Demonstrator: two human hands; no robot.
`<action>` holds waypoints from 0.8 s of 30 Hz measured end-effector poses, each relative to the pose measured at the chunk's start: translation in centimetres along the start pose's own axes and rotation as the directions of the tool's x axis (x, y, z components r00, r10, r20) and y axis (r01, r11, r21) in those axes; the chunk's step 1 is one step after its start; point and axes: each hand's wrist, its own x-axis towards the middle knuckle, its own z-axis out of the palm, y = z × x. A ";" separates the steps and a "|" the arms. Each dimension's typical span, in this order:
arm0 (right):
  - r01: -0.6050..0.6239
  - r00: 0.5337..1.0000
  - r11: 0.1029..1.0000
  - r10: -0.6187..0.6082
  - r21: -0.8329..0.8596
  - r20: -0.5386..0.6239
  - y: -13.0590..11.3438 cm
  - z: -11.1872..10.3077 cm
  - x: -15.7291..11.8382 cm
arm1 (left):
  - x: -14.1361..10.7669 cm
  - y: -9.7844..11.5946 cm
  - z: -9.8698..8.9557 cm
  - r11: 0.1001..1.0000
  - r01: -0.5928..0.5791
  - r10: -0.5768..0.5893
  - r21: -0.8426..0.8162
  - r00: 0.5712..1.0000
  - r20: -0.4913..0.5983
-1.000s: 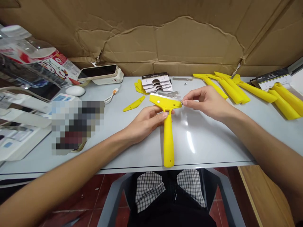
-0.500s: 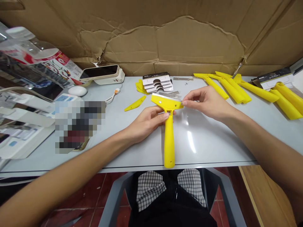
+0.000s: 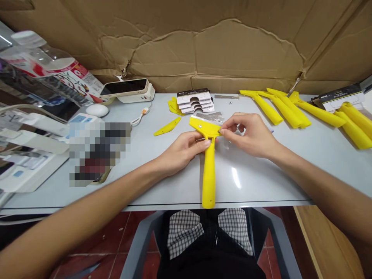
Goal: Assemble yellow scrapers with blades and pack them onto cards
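Grip of the left hand (image 3: pixel 181 152) is clenched around the neck of a yellow plastic scraper (image 3: pixel 208 178), which lies mid-tabletop with its handle pointing near. The right hand (image 3: pixel 248 135) has been shifted inward, its pinched fingertips (image 3: pixel 222 131) moved from the scraper head's right end onto its face. Loose steel blades (image 3: pixel 207 115) and white card packs (image 3: pixel 193 101) are placed just far of it on the pale grey tabletop (image 3: pixel 247 186); yellow plastic handles (image 3: pixel 290 110) lie right, before torn corrugated cardboard (image 3: pixel 215 50).
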 end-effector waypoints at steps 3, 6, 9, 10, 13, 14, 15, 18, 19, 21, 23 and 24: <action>0.007 1.000 1.000 -0.007 -0.007 -0.017 0.1 0.2 0.0 | 0.0 0.0 0.0 1.000 0.000 -0.001 0.013 1.000 0.010; 0.015 0.999 1.000 -0.015 0.004 -0.031 0.4 0.5 0.0 | 0.0 0.1 -0.1 0.999 0.016 -0.016 0.037 1.000 0.010; 0.010 0.999 1.000 -0.009 0.008 -0.049 0.6 0.6 0.1 | 0.0 0.2 0.0 0.998 0.031 -0.032 0.049 0.999 0.004; 0.004 0.999 1.000 -0.004 0.008 -0.049 0.6 0.6 0.1 | 0.0 0.2 0.0 0.998 0.032 -0.032 0.047 0.999 -0.002; 0.004 0.999 1.000 -0.003 0.019 -0.032 0.6 0.5 0.1 | 0.0 0.2 0.1 0.999 0.025 -0.025 0.028 1.000 -0.017; 0.010 1.000 1.000 -0.010 0.025 -0.025 0.6 0.5 0.1 | 0.0 0.2 0.2 1.000 0.024 -0.024 0.020 1.000 -0.016; 0.017 1.000 0.999 -0.017 0.029 -0.020 0.6 0.4 0.1 | 0.0 0.2 0.2 1.000 0.024 -0.024 0.013 1.000 -0.013; 0.028 0.999 0.999 -0.027 0.029 -0.018 0.6 0.4 0.1 | 0.1 0.2 0.2 1.000 0.028 -0.028 0.006 1.000 -0.011; 0.029 0.999 0.999 -0.029 0.026 -0.017 0.6 0.4 0.1 | 0.0 0.2 0.2 1.000 0.030 -0.030 0.007 0.999 -0.012; 0.035 0.999 0.999 -0.034 0.020 -0.017 0.5 0.3 0.0 | 0.0 0.3 0.3 0.999 0.036 -0.036 0.010 0.999 -0.014; 0.056 0.998 0.998 -0.056 0.008 -0.027 0.5 0.2 0.0 | 0.0 0.4 0.4 0.999 0.041 -0.041 0.010 0.999 -0.014; 0.076 0.996 0.997 -0.076 -0.001 -0.037 0.5 0.1 -0.1 | 0.0 0.4 0.4 0.999 0.043 -0.043 0.010 0.999 -0.012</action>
